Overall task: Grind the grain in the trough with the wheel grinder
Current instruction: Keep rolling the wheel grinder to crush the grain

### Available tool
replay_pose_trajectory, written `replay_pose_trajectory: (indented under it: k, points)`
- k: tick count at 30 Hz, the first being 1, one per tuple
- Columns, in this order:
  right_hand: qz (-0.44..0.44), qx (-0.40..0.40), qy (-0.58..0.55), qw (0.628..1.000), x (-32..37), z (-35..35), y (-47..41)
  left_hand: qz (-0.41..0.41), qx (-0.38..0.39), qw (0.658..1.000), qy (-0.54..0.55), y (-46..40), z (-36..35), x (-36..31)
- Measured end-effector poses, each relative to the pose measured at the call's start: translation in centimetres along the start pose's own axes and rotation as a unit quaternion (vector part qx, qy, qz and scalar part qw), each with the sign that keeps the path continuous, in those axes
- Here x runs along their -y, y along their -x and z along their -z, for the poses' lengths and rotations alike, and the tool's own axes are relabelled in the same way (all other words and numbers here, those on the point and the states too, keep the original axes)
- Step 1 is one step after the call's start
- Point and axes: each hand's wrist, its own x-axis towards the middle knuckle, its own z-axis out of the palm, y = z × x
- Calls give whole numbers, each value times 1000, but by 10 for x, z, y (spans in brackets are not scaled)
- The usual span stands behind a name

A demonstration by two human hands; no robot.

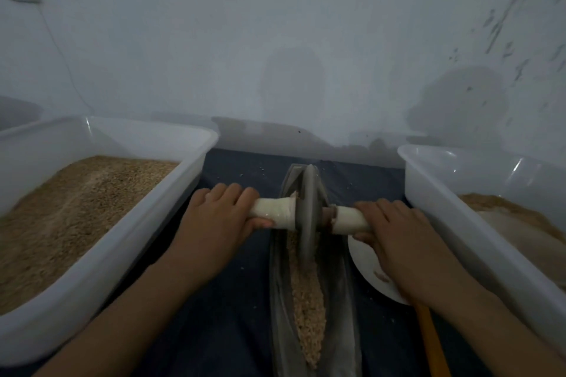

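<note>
Grey metal, the disc-shaped wheel grinder (307,211) stands upright in the long, narrow grey trough (277,300), over a line of coarse tan grain (306,294). Our left hand (214,220) and right hand (395,232) have fingers clenched round the white-wrapped axle handles (272,211). If we lean unevenly, we judge the wheel could tilt and spill grain onto the dark blue cloth (239,309). A white plastic tub (171,193) at left holds much grain; another tub (435,193) at right holds less.
</note>
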Motion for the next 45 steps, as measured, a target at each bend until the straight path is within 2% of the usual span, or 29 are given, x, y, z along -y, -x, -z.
replay_pose_trajectory:
  k: [3, 5, 7, 11, 13, 16, 20, 25, 27, 29, 32, 37, 39, 42, 45]
  points:
    - [18, -49, -4, 999, 0, -5, 0, -11, -14, 1000, 2, -1, -3, 0]
    - [29, -44, 7, 999, -1, -2, 3, -41, -30, 999, 10, 3, -2, 3]
    - [26, 11, 6, 1000, 2, 5, 8, -71, -17, 997, 38, 8, 5, 8]
    - [50, 99, -41, 993, -3, 23, 24, -130, 71, 984, 101, 19, 18, 20]
    - [65, 138, -69, 986, -3, 35, 29, -135, 100, 977, 130, 22, 25, 23]
    - [67, 155, -68, 983, -2, 40, 28, -126, 108, 977, 136, 22, 29, 19]
    - [31, 106, -54, 992, -4, 24, 18, -82, 45, 993, 71, 12, 19, 7]
    - [5, -2, 1, 1000, -5, -5, -2, -2, -10, 1000, 0, 0, 1, -3]
    - [11, -56, -4, 998, -4, -10, -5, 3, -19, 1000, -7, -3, -1, -5]
    - [19, -72, -2, 997, -4, -11, -3, -12, -27, 1000, -3, -3, -1, -3]
    - [28, -20, -2, 999, -4, -2, 4, -52, -23, 998, 23, 6, 3, 3]
    - [50, 139, -62, 987, -10, 26, 22, -120, 67, 985, 101, 21, 20, 20]
    - [60, 172, -89, 979, -10, 35, 28, -133, 89, 979, 129, 23, 26, 21]
    - [55, 173, -78, 980, -7, 37, 28, -120, 106, 979, 126, 22, 28, 18]
    - [31, 117, -43, 992, -6, 25, 18, -77, 73, 991, 76, 14, 20, 10]
